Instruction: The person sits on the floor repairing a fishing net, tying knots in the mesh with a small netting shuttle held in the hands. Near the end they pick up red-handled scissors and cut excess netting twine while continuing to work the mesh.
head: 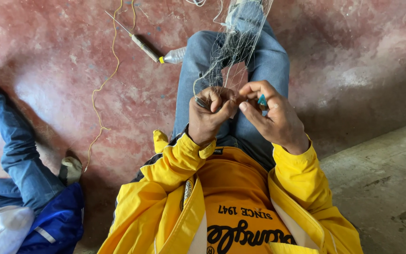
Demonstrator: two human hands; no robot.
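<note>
A worn, blotchy red floor [62,70] meets a grey concrete strip [381,188] in soft daylight.

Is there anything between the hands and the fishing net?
No, nothing visible. The left hand and the right hand both pinch the fine net directly, above the lap. The right hand also holds a small teal tool.

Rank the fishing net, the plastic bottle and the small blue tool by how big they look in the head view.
1. Fishing net, stretched over the knees.
2. Plastic bottle, on the red floor.
3. Small blue tool, mostly hidden in the right hand, so its true size is unsure.
</note>
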